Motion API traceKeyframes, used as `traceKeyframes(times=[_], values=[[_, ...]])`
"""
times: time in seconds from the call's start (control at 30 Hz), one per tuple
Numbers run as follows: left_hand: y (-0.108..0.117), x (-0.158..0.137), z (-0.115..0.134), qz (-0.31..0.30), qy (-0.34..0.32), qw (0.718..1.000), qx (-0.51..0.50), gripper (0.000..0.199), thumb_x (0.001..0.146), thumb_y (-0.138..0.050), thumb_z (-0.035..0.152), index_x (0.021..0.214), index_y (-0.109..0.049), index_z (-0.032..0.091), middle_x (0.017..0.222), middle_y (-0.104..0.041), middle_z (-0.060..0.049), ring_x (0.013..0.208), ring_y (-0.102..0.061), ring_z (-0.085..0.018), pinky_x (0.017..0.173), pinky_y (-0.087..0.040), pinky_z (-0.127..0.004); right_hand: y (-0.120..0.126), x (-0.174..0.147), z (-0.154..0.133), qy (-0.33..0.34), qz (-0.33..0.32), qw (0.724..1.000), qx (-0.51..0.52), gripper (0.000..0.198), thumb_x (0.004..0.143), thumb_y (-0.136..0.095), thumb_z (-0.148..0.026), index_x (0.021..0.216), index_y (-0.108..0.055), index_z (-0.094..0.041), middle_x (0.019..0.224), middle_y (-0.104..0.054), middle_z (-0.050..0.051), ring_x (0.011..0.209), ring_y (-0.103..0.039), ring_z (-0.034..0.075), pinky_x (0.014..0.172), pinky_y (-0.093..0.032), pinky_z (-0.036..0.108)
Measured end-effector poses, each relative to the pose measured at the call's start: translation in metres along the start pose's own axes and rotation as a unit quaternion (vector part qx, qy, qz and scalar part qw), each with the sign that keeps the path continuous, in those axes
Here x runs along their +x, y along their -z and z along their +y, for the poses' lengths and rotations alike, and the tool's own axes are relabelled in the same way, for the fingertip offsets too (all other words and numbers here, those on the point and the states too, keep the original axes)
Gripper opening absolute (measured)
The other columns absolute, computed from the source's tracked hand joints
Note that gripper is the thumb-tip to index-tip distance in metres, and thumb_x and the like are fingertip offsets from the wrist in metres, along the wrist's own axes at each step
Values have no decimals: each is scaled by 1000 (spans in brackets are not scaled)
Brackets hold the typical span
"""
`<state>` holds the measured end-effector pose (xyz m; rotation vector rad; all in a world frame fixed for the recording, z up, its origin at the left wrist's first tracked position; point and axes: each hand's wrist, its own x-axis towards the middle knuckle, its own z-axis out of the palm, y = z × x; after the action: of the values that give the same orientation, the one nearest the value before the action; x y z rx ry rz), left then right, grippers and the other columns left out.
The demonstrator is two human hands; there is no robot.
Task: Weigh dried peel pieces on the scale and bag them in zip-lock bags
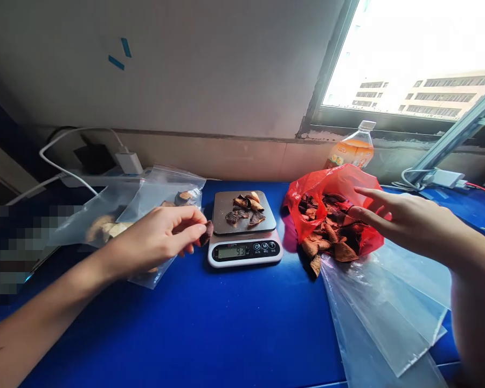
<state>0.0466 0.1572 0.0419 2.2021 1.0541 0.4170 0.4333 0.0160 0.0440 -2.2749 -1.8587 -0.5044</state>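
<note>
Between thumb and fingers, my left hand (177,233) pinches a dark brown dried peel piece (206,234), just left of the kitchen scale (244,257). Several dried peel pieces (248,207) lie on its metal plate, and the display seems to read 9.3. My right hand (392,213) hovers at the right side of a red plastic bag (339,178), fingers apart and holding nothing visible. More brown dried pieces (331,237) fill the bag, and some spill from its mouth onto the table. Whether my right fingertips touch the bag, I cannot tell.
Clear zip bags (156,188) with pale dried pieces lie left of the scale. Flat clear bags (383,318) lie at the right front on the blue table (242,328). An orange drink bottle (353,148) stands behind the red bag. White chargers with cables (129,161) sit at the back.
</note>
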Motion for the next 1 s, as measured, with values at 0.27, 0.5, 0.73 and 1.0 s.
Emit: traceKeyframes(times=[0.27, 0.5, 0.73, 1.0], values=[[-18, 12, 12, 106, -22, 990, 86, 21, 81, -59, 38, 83, -73, 23, 76, -76, 1, 67, -69, -18, 61, -52, -26, 23, 14, -94, 138, -5, 986, 93, 39, 96, -43, -47, 117, -68, -25, 101, -76, 4, 85, -71, 24, 64, -49, 33], [-23, 33, 8, 149, -73, 975, 148, 15, 81, -58, 28, 81, -72, 21, 76, -74, 1, 71, -67, -17, 71, -49, -27, 4, 13, -116, 157, 4, 974, 161, 33, 95, -49, -43, 112, -70, -24, 91, -77, 3, 78, -71, 21, 66, -50, 30], [0, -2, 0, 229, -114, 945, 203, 26, 92, -48, 38, 84, -66, 22, 80, -71, 0, 68, -61, -18, 68, -45, -30, -5, 10, -97, 142, 31, 974, 172, 31, 96, -48, -41, 106, -70, -23, 96, -76, 5, 84, -72, 21, 69, -51, 30], [-15, -4, -11, 99, -164, 943, 274, 35, 93, -42, 32, 110, -72, 24, 102, -73, -4, 97, -65, -24, 90, -48, -38, -6, 14, -85, 125, 44, 978, 161, 28, 94, -47, -37, 95, -71, -22, 88, -76, 4, 70, -69, 19, 61, -46, 28]])
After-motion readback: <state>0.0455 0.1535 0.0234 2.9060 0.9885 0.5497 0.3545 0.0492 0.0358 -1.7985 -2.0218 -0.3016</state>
